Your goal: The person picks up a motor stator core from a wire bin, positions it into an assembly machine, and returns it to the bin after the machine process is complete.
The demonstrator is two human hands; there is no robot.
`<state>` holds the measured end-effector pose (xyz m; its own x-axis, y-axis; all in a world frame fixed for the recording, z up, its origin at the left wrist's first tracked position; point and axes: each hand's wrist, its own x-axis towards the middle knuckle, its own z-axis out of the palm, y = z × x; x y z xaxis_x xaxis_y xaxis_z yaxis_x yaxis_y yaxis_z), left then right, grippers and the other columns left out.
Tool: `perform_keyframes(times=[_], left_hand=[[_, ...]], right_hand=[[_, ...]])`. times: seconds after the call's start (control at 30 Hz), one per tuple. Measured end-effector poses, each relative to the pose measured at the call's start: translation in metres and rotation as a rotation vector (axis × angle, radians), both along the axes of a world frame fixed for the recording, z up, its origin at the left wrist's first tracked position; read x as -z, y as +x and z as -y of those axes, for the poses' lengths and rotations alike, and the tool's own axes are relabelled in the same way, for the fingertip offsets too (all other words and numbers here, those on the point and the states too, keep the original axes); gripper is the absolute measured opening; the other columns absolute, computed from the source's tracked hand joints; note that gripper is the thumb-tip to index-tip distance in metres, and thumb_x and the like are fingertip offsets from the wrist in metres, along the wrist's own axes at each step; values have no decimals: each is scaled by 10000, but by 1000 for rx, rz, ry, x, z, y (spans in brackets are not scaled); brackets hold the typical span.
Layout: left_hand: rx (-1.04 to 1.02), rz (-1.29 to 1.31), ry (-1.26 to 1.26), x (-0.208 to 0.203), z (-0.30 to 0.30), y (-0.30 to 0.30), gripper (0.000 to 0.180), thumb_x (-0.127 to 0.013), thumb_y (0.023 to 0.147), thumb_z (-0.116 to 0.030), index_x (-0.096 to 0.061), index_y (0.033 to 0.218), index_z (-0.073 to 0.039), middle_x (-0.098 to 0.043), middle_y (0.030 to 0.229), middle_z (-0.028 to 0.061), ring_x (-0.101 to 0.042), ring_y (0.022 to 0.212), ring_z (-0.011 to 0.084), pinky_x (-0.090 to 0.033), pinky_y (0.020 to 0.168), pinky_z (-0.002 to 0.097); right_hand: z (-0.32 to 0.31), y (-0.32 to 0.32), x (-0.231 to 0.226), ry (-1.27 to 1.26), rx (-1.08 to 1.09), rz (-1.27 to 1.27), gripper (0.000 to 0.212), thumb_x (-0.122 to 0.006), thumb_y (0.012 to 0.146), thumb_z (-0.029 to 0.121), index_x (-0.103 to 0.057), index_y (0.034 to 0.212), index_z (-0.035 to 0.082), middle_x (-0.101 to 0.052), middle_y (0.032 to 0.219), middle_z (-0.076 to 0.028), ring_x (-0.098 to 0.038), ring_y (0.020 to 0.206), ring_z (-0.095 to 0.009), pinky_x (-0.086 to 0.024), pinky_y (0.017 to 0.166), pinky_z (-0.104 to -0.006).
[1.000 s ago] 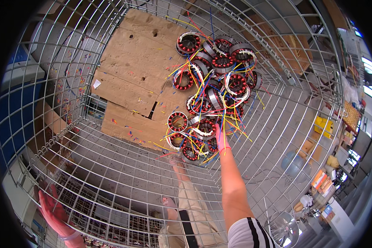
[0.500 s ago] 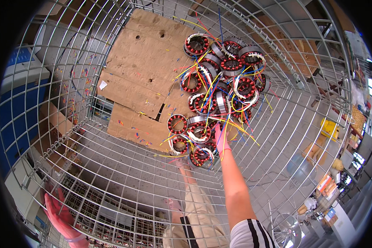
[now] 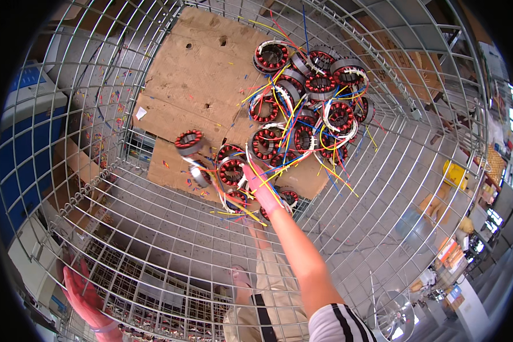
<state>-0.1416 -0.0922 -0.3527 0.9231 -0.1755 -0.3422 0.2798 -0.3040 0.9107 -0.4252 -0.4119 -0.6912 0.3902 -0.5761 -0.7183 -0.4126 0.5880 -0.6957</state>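
Observation:
Several ring-shaped motor stators (image 3: 340, 117), with red windings, white lacing and loose yellow, blue, red and white leads, lie heaped on a cardboard sheet (image 3: 182, 68). My right hand (image 3: 260, 186), in a pink glove, reaches among the nearest ones with fingers stretched against a stator (image 3: 232, 171). Leads cross over this hand and partly hide the fingers. To its left, one stator (image 3: 189, 142) lies tilted, and a blurred one (image 3: 199, 174) stands on its side. My left hand (image 3: 82, 293), also pink-gloved, rests at the wire mesh by the lower left, fingers extended and holding nothing visible.
A wire mesh cage (image 3: 171, 228) surrounds the cardboard on all sides. Scraps of coloured wire are scattered on the sheet and floor. A blue and white cabinet (image 3: 31, 137) stands outside on the left, a yellow container (image 3: 455, 174) on the right. My legs show below.
My right hand has moved left and the near stators have shifted left with it; two of them now sit farther out on the cardboard. My left hand has barely moved.

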Motion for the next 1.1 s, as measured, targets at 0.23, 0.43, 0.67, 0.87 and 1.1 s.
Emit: perform_keyframes(times=[0.23,0.43,0.67,0.87,1.1], left_hand=[[-96,-17,-26,2,14,-2,522,-210,1045,-348,-324,1452,-41,-320,1512,132,-339,1371,351,-214,1175,453],[-73,-3,-10,0,16,3,468,-276,1044,-295,-365,1430,-45,-356,1490,133,-359,1361,339,-249,1164,455],[-146,10,-51,-3,30,-8,449,-312,1038,-250,-377,1407,-2,-385,1459,152,-380,1346,325,-251,1169,470],[-175,-27,-40,-5,40,-5,460,-267,1047,-263,-384,1395,14,-376,1461,161,-375,1352,304,-252,1172,472],[7,59,-54,7,17,-3,473,-251,1049,-297,-392,1397,-9,-354,1477,159,-344,1370,306,-267,1163,481]], right_hand=[[-8,-201,27,106,226,-610,545,-550,905,470,-504,1260,60,-521,1264,-190,-509,1104,-317,-419,866,-473],[-40,-158,38,391,455,-450,957,-573,820,654,-11,1502,286,-317,1490,-68,-371,1307,-339,-383,874,-653],[-38,-106,9,348,604,-300,664,-599,921,363,-151,1394,235,-531,1180,-109,-607,842,-289,-565,633,-466],[-13,-145,42,290,340,-370,719,-527,909,502,-208,1462,170,-476,1310,-127,-505,1104,-257,-403,869,-512],[-36,-165,44,622,346,-327,781,-456,897,635,-48,1493,340,-171,1572,-53,-260,1398,-371,-165,977,-766]])
